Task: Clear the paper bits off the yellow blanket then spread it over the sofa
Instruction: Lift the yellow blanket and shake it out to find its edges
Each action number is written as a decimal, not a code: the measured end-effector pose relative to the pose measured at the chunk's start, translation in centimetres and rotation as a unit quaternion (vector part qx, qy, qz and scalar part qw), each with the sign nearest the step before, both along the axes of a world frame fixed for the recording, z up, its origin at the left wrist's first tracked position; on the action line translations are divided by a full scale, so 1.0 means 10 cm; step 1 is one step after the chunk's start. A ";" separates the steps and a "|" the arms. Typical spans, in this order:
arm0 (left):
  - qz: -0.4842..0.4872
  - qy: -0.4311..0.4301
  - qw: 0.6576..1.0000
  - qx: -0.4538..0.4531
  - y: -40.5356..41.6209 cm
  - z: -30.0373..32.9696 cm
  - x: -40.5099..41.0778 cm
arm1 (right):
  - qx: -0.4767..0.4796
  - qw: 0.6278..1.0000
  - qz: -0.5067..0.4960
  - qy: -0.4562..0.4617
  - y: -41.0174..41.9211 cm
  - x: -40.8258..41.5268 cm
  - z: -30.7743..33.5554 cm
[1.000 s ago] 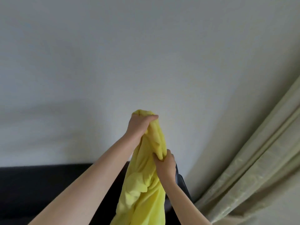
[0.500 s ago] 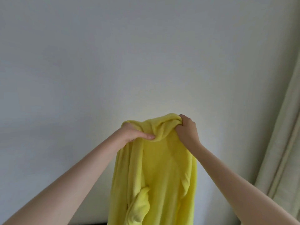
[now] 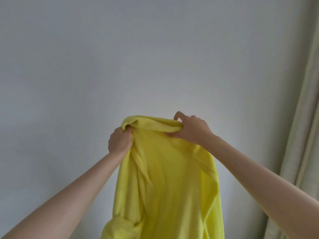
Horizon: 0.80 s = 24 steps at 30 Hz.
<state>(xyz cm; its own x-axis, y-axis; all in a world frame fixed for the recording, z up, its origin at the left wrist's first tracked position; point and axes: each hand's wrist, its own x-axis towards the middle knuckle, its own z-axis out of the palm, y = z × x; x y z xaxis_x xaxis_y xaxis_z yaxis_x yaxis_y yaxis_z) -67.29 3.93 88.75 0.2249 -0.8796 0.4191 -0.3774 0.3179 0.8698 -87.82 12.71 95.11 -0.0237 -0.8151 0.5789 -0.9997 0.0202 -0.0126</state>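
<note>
I count one yellow blanket (image 3: 165,178), a single bunched piece of cloth hanging in front of me, no second one beside it. Two hands show: one left hand (image 3: 120,143) and one right hand (image 3: 191,129), each on its own bare forearm, so two forearms as well. Behind them I see one plain wall (image 3: 120,57). At the right edge I make out one pale curtain (image 3: 305,135); it falls in several folds, but how many I cannot tell from here. That makes one blanket, two hands, one wall, one curtain.
</note>
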 end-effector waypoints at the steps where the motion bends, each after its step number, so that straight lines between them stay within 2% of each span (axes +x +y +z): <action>1: 0.015 0.017 1.000 -0.006 -0.01 0.04 0.05 | 0.020 0.997 -0.016 0.067 0.01 0.00 -0.04; 3: 0.028 0.045 0.999 -0.013 -0.04 0.12 0.12 | 0.040 0.980 -0.040 0.189 -0.01 -0.02 -0.19; 5: 0.018 0.059 0.998 -0.024 -0.05 0.19 0.16 | 0.058 0.973 -0.051 0.219 -0.07 -0.04 -0.34; 11: -0.032 0.114 0.993 -0.021 -0.04 0.28 0.16 | 0.100 0.987 -0.120 0.044 -0.20 -0.22 -0.45; 19: -0.016 0.112 0.993 -0.040 -0.04 0.31 0.30 | 0.134 0.981 -0.134 -0.039 -0.35 -0.39 -0.61; 24: 0.024 0.147 0.989 -0.024 -0.09 0.35 0.47 | 0.066 0.984 -0.162 -0.039 -0.38 -0.53 -0.68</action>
